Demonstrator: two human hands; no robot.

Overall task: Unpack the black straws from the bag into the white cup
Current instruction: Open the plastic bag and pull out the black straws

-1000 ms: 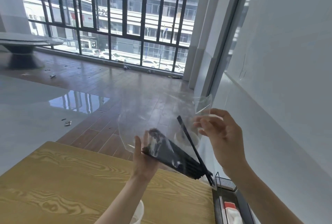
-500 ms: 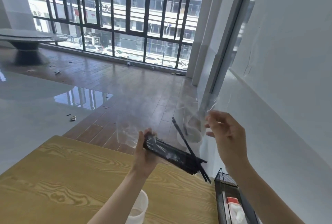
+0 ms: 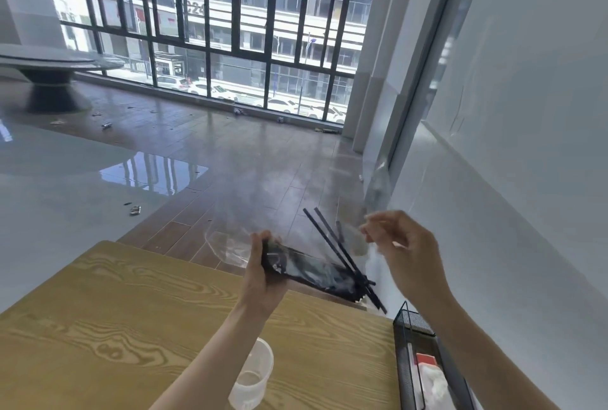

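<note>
At about nine o'clock a round dark pedestal table (image 3: pixel 49 80) stands on the far floor, with small bits of litter (image 3: pixel 135 210) scattered on the boards nearer in. The wooden table (image 3: pixel 115 327) fills the lower left. On it, at six o'clock, stands the white cup (image 3: pixel 253 380), upright and partly hidden behind the left forearm; it looks empty of straws.

Above the table's far edge the left hand (image 3: pixel 263 273) is closed around one end of a bundle of black straws (image 3: pixel 312 273), which lies tilted, its other end dropping toward four o'clock. The straws are wrapped in the clear bag (image 3: pixel 230 246), whose loose film billows up and away from the hand. Two single straws (image 3: pixel 329 238) stick up out of the bundle toward twelve o'clock, crossing it.

The right hand (image 3: pixel 408 251), just right of those straws, has its fingertips drawn together, pinching the bag's loose upper film; it is blurred. At five o'clock a black wire basket (image 3: pixel 414 327) holds something red and something white, beside the white wall.
</note>
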